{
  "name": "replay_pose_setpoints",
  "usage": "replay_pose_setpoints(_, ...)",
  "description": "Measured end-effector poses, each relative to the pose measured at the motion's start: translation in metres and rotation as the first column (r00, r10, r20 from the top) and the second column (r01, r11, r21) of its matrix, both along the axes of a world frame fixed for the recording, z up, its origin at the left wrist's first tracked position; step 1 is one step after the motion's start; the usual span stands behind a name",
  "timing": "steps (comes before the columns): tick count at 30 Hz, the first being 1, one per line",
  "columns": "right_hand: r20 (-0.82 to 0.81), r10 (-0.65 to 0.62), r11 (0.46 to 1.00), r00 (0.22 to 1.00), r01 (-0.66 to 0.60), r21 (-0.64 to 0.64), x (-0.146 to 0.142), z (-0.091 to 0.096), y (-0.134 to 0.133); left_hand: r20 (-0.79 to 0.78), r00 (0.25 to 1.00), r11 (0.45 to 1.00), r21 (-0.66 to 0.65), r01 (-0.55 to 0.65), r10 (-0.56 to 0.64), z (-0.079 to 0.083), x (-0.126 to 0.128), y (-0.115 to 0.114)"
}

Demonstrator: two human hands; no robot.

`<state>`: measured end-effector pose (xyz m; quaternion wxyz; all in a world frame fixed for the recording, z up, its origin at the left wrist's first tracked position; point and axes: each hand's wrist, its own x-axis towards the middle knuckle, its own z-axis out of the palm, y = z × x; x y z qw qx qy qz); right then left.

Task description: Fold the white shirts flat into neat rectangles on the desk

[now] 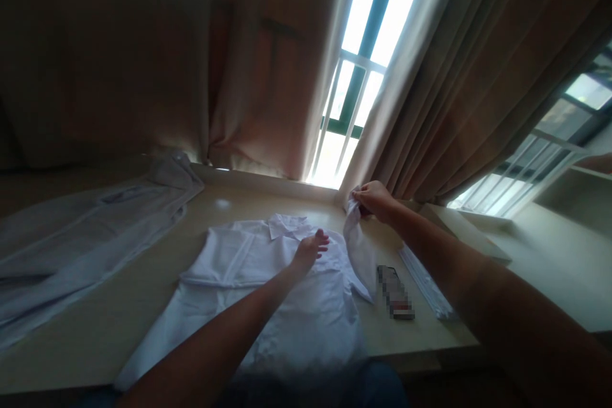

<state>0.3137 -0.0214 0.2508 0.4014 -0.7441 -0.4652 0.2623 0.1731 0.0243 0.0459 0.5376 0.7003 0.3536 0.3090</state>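
A white shirt (282, 306) lies spread on the table, its collar (289, 225) toward the window and its lower edge near my body. My right hand (375, 197) pinches the end of the sleeve on the right and holds it raised; the sleeve (359, 248) hangs down from there to the table. Over the upper chest of the shirt is my left hand (312, 248), fingers apart and nothing in them. Whether its palm touches the cloth I cannot tell.
Another white garment (95, 236) lies on the left of the table (157, 306). To the right are a pixelated dark flat object (394, 293) and a folded white cloth (425, 280). Brown curtains (268, 89) and a barred window (354, 89) stand behind.
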Motion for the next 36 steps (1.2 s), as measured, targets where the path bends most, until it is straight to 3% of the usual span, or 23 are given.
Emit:
replay_pose_setpoints(3,0.002,0.041,0.998,0.999,-0.041,-0.043,-0.034,-0.010,0.030,0.295,0.956,0.975,-0.211,0.069,-0.004,0.043,-0.028,0.016)
replay_pose_setpoints(5,-0.008,0.079,0.994,0.997,-0.079,-0.072,-0.058,-0.016,0.047,0.399,0.916,0.949,-0.304,0.082,0.048,0.070,-0.050,0.023)
replay_pose_setpoints(8,-0.060,0.181,0.979,0.982,-0.185,-0.084,-0.097,-0.022,0.065,0.360,0.933,0.965,-0.243,0.095,-0.001,0.093,-0.084,0.031)
replay_pose_setpoints(10,-0.116,0.283,0.953,0.952,-0.292,-0.074,-0.120,-0.024,0.070,0.290,0.956,0.989,-0.123,0.084,-0.045,0.095,-0.105,0.038)
replay_pose_setpoints(12,-0.181,0.402,0.906,0.898,-0.419,-0.065,-0.136,-0.028,0.070,0.165,0.984,0.998,-0.005,-0.061,0.061,0.087,-0.124,0.047)
replay_pose_setpoints(15,-0.237,0.541,0.825,0.807,-0.564,-0.039,-0.134,-0.044,0.063,-0.025,0.931,0.929,0.082,-0.361,0.364,0.063,-0.153,0.063)
replay_pose_setpoints(17,-0.132,0.513,0.853,0.848,-0.521,-0.031,-0.114,-0.063,0.052,-0.094,0.866,0.871,0.061,-0.488,0.491,0.042,-0.175,0.071)
replay_pose_setpoints(18,0.005,0.423,0.906,0.906,-0.423,-0.034,-0.099,-0.076,0.044,-0.113,0.836,0.843,0.038,-0.536,0.537,0.031,-0.186,0.074)
replay_pose_setpoints(20,0.114,0.294,0.956,0.949,-0.292,-0.032,-0.067,-0.105,0.022,-0.154,0.777,0.785,-0.015,-0.620,0.611,0.009,-0.209,0.076)
replay_pose_setpoints(25,0.287,0.093,0.996,0.953,-0.088,-0.032,-0.008,-0.201,-0.044,-0.190,0.708,0.683,-0.185,-0.707,0.681,-0.042,-0.251,0.074)
replay_pose_setpoints(28,0.457,0.009,0.998,0.890,-0.038,0.055,-0.002,-0.261,-0.066,-0.170,0.691,0.638,-0.277,-0.718,0.703,-0.065,-0.260,0.078)
replay_pose_setpoints(30,0.560,-0.027,0.995,0.828,-0.032,0.096,-0.005,-0.290,-0.071,-0.155,0.687,0.619,-0.327,-0.714,0.710,-0.076,-0.262,0.085)
replay_pose_setpoints(32,0.616,-0.074,0.993,0.784,-0.001,0.120,-0.008,-0.306,-0.071,-0.141,0.683,0.602,-0.369,-0.708,0.717,-0.084,-0.264,0.091)
replay_pose_setpoints(36,0.658,-0.181,0.984,0.731,0.139,0.116,-0.004,-0.311,-0.072,-0.102,0.654,0.556,-0.438,-0.706,0.750,-0.090,-0.270,0.098)
